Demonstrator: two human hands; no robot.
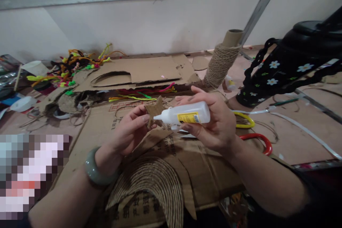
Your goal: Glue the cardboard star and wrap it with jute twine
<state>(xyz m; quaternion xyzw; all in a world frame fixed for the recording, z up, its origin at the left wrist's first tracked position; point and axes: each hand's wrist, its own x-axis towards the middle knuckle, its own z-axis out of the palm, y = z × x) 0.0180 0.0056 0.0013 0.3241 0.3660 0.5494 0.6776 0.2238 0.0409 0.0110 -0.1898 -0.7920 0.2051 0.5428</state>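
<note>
My left hand [136, 128] pinches a small star-shaped piece of cardboard [157, 108] between thumb and fingers. In my right hand [213, 124] lies a clear glue bottle [197, 111] with a yellow label and a white nozzle. The bottle is tilted nearly level, and its tip points at the star, touching or very close to it. Below my hands, a curved cardboard piece covered in rows of twine [160, 171] rests on a printed cardboard sheet [92, 131]. Scissors with one red handle [264, 142] and one yellow handle [248, 119] lie partly hidden behind my right hand.
A twine spool [223, 60] stands at the back, beside a black flowered tumbler [278, 67] on the right. Cut cardboard [152, 69] lies along the wall. Colourful pipe cleaners [72, 66] are heaped at the back left, near a white cup [34, 67].
</note>
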